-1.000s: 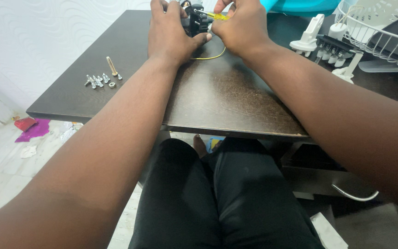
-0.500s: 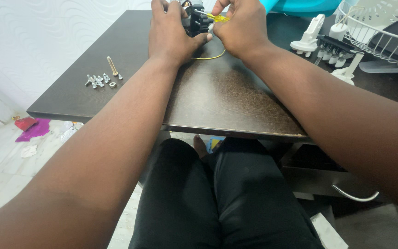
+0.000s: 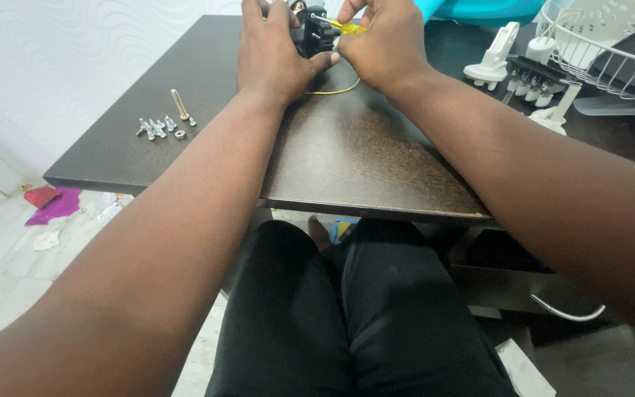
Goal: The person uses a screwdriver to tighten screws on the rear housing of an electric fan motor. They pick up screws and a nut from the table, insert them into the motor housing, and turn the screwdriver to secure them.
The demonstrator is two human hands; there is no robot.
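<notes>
At the far edge of the dark surface [image 3: 361, 158], near its middle: both hands meet on one small part.
Thing in hand: small black plastic part [image 3: 316, 33], blocky, with a thin yellow wire [image 3: 336, 91] that loops onto the surface below it; the exact kind of part is too small to tell.
Left hand [image 3: 273, 51]: fingers curled around the part's left side, thumb reaching under it toward the right hand; clamped on the part.
Right hand [image 3: 384, 44]: fingertips pinched on the yellow end [image 3: 350, 28] of the wire at the part's top right; closed on the wire.
Weight, judged: light, one hand carries it easily.
Stiffness, judged: body rigid and hard; wire soft and springy, will kink or pull loose if tugged.
Grip, judged: smooth plastic, somewhat slippery; hold the body by its flat sides, never by the wire.
Fragility, judged: wire joint is the weak spot; keep the pinch close to the body.
Left edge of surface: loose silver screws [image 3: 154, 128], a nut [image 3: 180, 134] and a brass-coloured pin [image 3: 180, 105], well apart from the hands.
Right side of surface: white plastic pieces [image 3: 495, 59], a dark strip [image 3: 531, 73] holding white plugs, and a white wire rack [image 3: 611, 66].
Below: person's lap in black trousers [image 3: 354, 316], scraps on the floor at left.
</notes>
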